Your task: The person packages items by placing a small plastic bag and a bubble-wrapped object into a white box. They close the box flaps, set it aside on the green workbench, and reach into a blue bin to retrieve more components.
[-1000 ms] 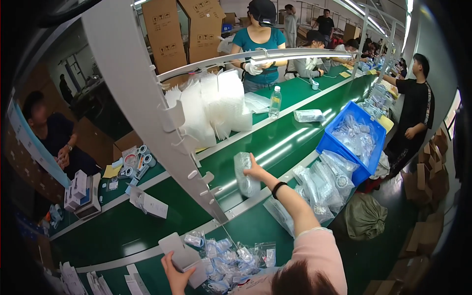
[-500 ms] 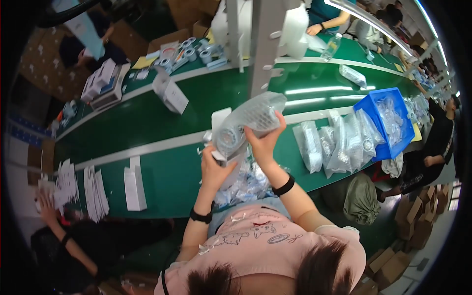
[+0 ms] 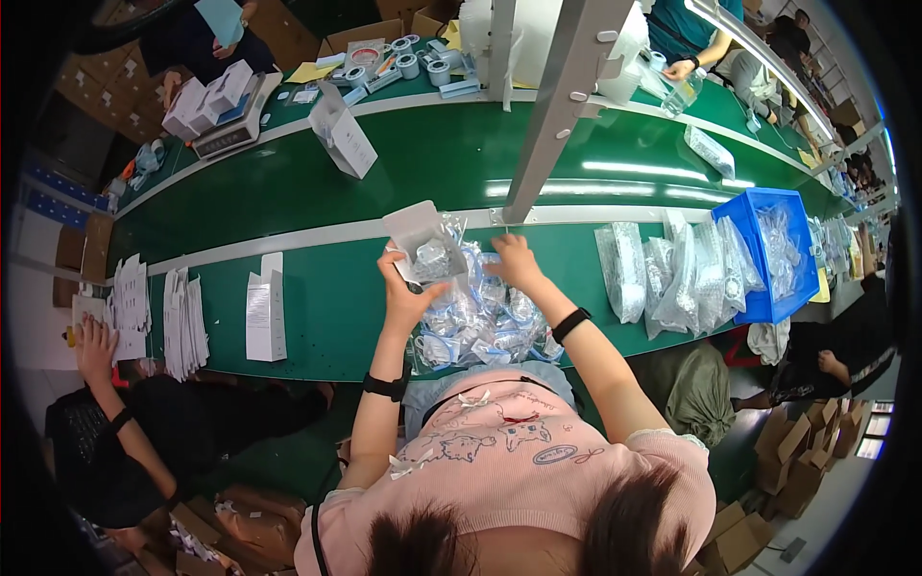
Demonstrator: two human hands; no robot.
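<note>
Left hand closed around an open white box (image 3: 405, 228), a clear-wrapped item (image 3: 434, 257) inside; right hand at the bagged pieces.
The left hand (image 3: 408, 296) grips the box from below, tilted over the left side of a pile of clear bags (image 3: 480, 324); the right hand (image 3: 516, 261) reaches to the pile's upper right (whether its fingers pinch anything, I cannot tell). Just beyond, a grey metal post (image 3: 554, 120) rises from the pale rail (image 3: 274, 252), standing in the way of a reach straight across to the green belt (image 3: 437, 158). To the right, past a strip of green bench top (image 3: 578, 317), lie bubble-wrapped bundles (image 3: 677, 278) against a blue bin (image 3: 765, 305). To the left, a wider stretch of bench runs to an upright white carton (image 3: 266, 312); the pile sits near the bench's front edge.
</note>
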